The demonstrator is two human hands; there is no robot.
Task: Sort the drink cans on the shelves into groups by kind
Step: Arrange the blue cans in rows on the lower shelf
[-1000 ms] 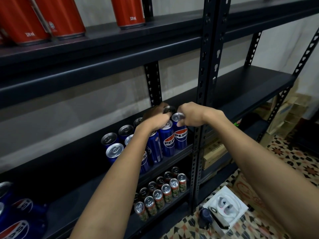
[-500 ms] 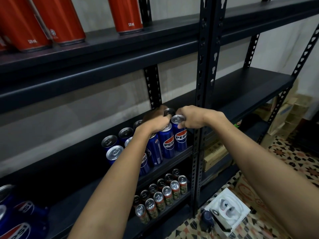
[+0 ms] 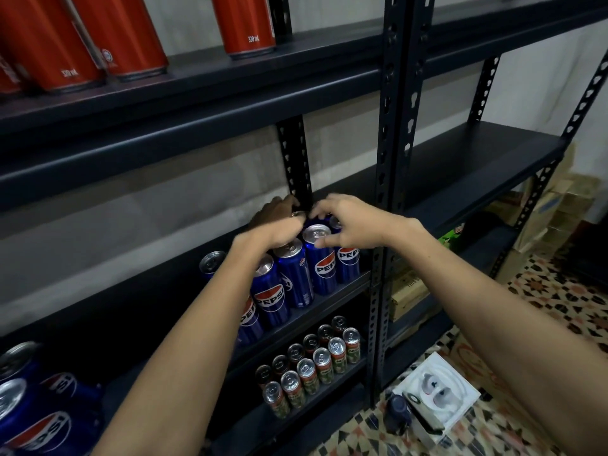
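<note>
Head view: compared with half a second earlier, my right hand [image 3: 357,225] had let go of the can top it was pinching and lifted, fingers spread and loosely curved over the blue Pepsi cans [image 3: 320,263], thumb tip just touching the rim of one. My left hand [image 3: 274,230] stayed down on the can tops further left, fingers curled over them; could not tell whether it actually gripped one. Cans in the group looked unmoved.

Counts: about seven blue tops visible in the middle-shelf group, some hidden under my hands, so not exact. Three more blue cans [image 3: 36,419] at the near left edge of the frame. Three red cans [image 3: 245,23] fully seen on the top shelf [image 3: 197,103], a fourth cut off at the left. Twelve small green cans [image 3: 311,365] on the lower shelf, in two rows of six.

Room: the Pepsi group sat at the right end of the middle shelf [image 3: 332,299], its near row close to the front lip, rightmost can just beside the black upright post [image 3: 391,159]. Bare shelf stretched left of the group. The right bay shelf [image 3: 477,159] past the post was bare. A white box [image 3: 437,394] lay on the patterned floor.
</note>
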